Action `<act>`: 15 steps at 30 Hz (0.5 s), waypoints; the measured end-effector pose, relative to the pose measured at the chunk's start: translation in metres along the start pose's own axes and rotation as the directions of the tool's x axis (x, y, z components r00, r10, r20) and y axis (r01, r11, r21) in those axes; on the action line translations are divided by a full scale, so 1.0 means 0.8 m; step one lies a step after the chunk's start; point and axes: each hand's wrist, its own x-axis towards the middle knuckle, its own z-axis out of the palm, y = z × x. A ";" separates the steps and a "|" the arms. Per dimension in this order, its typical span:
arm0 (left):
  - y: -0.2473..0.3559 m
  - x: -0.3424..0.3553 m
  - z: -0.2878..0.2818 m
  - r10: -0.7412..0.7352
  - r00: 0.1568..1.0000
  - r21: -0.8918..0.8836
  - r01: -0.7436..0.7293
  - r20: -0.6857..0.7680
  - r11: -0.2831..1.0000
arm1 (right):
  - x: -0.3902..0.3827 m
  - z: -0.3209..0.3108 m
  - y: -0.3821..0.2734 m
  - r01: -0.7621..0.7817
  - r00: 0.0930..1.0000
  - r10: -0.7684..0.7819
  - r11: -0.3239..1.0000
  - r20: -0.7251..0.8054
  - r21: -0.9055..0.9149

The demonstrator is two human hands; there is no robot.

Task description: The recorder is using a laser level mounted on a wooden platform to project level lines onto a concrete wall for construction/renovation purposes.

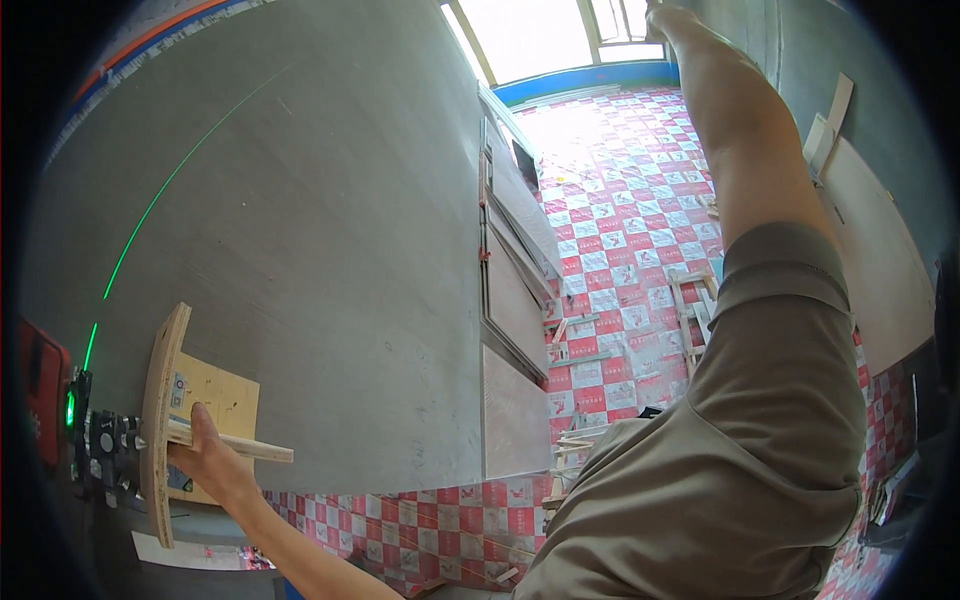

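At the lower left, my left hand [218,468] is closed round a homemade plywood bracket [160,430]. The bracket has a long upright board, a yellowish back panel [225,385] and a wooden strip [270,450] jutting out past my fingers. Beyond the upright board sits a black adjustable mount [112,442] with a red device [42,395], seemingly a laser level. A green laser line [160,190] runs up the grey wall [340,240]. My right arm stretches far up to the right; my right hand [672,18] shows only small at the top edge, its fingers unclear.
Red-and-white checked protective sheeting [610,240] covers the floor. Large panels [515,290] lean at the wall's edge. Wooden frames [690,315] and strips lie on the floor. A pale board [880,260] leans at the right. A bright window [530,40] is at the far end.
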 end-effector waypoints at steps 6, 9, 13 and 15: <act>-0.002 0.002 -0.001 0.023 1.000 0.008 -0.023 -0.010 1.000 | -0.071 -0.008 -0.036 -0.034 0.996 0.018 0.981 -0.086 -0.191; -0.003 0.002 -0.001 0.028 1.000 -0.018 -0.028 -0.014 0.999 | -0.099 -0.001 -0.043 -0.062 0.992 0.024 0.952 -0.126 -0.300; -0.012 0.010 -0.003 0.019 1.000 -0.060 -0.018 0.021 0.998 | -0.139 0.016 -0.059 -0.062 0.995 0.038 0.963 -0.096 -0.263; -0.009 0.007 -0.003 0.027 1.000 -0.044 -0.026 0.015 0.999 | -0.108 0.046 -0.050 -0.025 0.998 0.012 0.971 -0.057 -0.237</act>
